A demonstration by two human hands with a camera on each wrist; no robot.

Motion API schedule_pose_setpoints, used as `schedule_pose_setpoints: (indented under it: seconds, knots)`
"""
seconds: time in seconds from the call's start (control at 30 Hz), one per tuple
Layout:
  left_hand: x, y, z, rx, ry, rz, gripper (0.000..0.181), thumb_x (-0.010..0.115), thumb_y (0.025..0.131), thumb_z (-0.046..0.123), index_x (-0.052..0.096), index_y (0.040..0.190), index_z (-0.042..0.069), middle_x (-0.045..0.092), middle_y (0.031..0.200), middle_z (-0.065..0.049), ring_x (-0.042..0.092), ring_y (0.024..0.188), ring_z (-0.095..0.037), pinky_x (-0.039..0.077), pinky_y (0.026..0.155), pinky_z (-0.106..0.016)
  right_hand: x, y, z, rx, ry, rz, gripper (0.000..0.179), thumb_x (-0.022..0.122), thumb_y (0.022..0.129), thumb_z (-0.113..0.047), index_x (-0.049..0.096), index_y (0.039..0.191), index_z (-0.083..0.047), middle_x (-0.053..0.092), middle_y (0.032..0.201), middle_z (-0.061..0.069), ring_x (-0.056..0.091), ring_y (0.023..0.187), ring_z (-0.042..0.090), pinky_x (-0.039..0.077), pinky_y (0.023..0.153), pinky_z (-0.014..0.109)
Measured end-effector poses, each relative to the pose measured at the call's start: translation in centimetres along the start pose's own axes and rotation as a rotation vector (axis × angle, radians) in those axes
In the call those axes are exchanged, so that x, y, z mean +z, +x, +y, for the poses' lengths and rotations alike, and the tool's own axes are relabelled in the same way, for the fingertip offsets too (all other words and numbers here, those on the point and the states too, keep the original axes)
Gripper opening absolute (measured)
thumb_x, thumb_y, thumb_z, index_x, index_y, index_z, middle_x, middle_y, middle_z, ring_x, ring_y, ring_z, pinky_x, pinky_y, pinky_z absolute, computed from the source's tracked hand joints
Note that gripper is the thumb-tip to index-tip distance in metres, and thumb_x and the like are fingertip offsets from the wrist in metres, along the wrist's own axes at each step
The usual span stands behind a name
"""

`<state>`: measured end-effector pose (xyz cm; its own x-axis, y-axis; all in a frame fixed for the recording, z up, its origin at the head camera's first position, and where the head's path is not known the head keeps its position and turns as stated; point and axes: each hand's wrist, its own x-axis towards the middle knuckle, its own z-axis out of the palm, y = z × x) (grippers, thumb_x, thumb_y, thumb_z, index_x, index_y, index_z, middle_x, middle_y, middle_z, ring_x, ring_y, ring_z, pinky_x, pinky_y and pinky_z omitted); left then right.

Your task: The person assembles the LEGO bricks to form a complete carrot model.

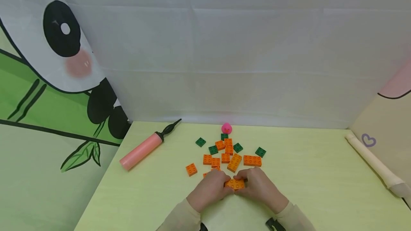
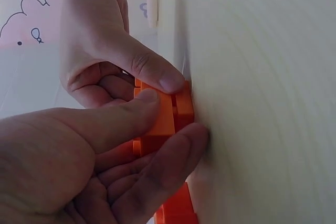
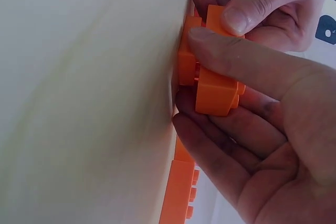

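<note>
Near the front of the group, my left hand (image 1: 212, 184) and right hand (image 1: 258, 188) pinch an orange toy building brick (image 1: 235, 184) from its two sides. In the left wrist view, both thumbs press along this upper brick (image 2: 157, 121). Below it, against the table, sits another orange brick (image 2: 184, 103). From the right wrist view, the upper brick (image 3: 218, 90) overlies the lower brick (image 3: 188, 53), with a narrow gap showing between them. The right thumb reaches across to the lower one. Fingers hide the far sides of both bricks.
Loose orange bricks (image 1: 252, 160) and several green bricks (image 1: 260, 152) lie beyond the hands. A pink ball-like piece (image 1: 226, 128) sits at the back edge. The pink hand pump (image 1: 142, 150) lies to the left; a cream roll (image 1: 372, 159) runs along the right edge.
</note>
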<state>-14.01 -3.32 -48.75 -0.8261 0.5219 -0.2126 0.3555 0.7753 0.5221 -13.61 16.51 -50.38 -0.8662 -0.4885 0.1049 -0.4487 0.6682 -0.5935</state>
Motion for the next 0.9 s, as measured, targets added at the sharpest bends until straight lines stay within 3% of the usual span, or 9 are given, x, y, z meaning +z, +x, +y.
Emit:
schedule_pose_setpoints:
  seconds: [0.23,0.43,0.67,0.9]
  knots:
    - [0.1,-0.1,-0.6,0.072,-0.025,0.03,0.012,0.081,0.094,0.024,0.077,0.091,0.013,0.035,0.06,0.008,0.039,0.056,-0.008,0.03,0.054,-0.023,0.1,0.0,0.0,0.009,-0.026,-0.007,0.027,0.094,0.075,-0.014,0.08,0.098,-0.012,0.07,0.084,-0.011,0.05,0.066,0.004,0.047,0.061,0.024]
    - [-0.8,0.1,-0.3,0.087,0.014,0.048,0.015,0.079,0.094,0.024,0.072,0.084,0.015,0.042,0.06,0.008,0.043,0.057,-0.009,0.033,0.056,-0.024,-0.2,0.6,-0.3,0.007,-0.079,-0.022,0.027,0.091,0.077,-0.01,0.076,0.1,-0.012,0.07,0.088,-0.008,0.057,0.074,0.008,0.054,0.071,0.029]
    - [-1.1,0.1,-0.5,0.048,0.028,0.048,0.02,0.08,0.094,0.028,0.076,0.097,0.009,0.058,0.069,0.007,0.05,0.067,-0.012,0.042,0.065,-0.027,-0.4,0.8,-0.7,0.037,-0.087,-0.053,0.043,0.09,0.078,-0.007,0.074,0.118,-0.004,0.075,0.109,0.005,0.069,0.097,0.022,0.058,0.09,0.043]
    - [-0.6,-0.2,-0.8,0.062,0.011,0.042,0.02,0.08,0.093,0.029,0.075,0.097,0.01,0.055,0.068,0.009,0.049,0.064,-0.012,0.039,0.062,-0.027,0.0,0.3,-0.9,0.059,-0.054,-0.078,0.048,0.089,0.078,-0.004,0.071,0.123,-0.001,0.073,0.117,0.01,0.069,0.106,0.028,0.056,0.095,0.046]
